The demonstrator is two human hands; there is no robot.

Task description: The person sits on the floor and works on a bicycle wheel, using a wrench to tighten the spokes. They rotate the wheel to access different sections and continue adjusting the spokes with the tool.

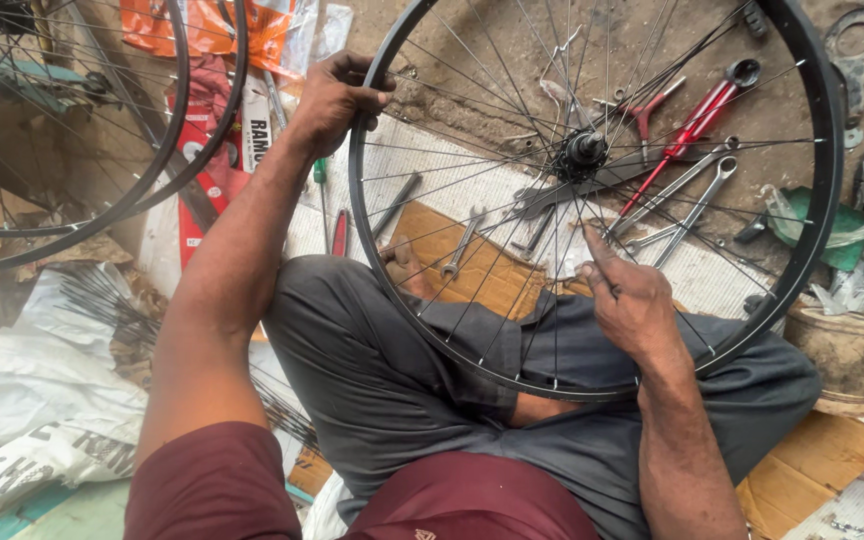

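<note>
A black bicycle wheel rim (832,160) with thin steel spokes stands over my crossed legs, its hub (584,150) in the middle. My left hand (334,98) grips the rim at its upper left. My right hand (630,295) reaches in among the spokes below the hub, fingers pinched on a spoke. The wheel's lower edge rests on my grey trousers (402,380).
Wrenches (687,190), a red-handled tool (702,118) and screwdrivers (337,230) lie on cardboard and a white mat behind the wheel. Two more rims (177,140) lean at the left. A bundle of loose spokes (102,295) lies on white sacks. A dirty can (847,355) stands at the right.
</note>
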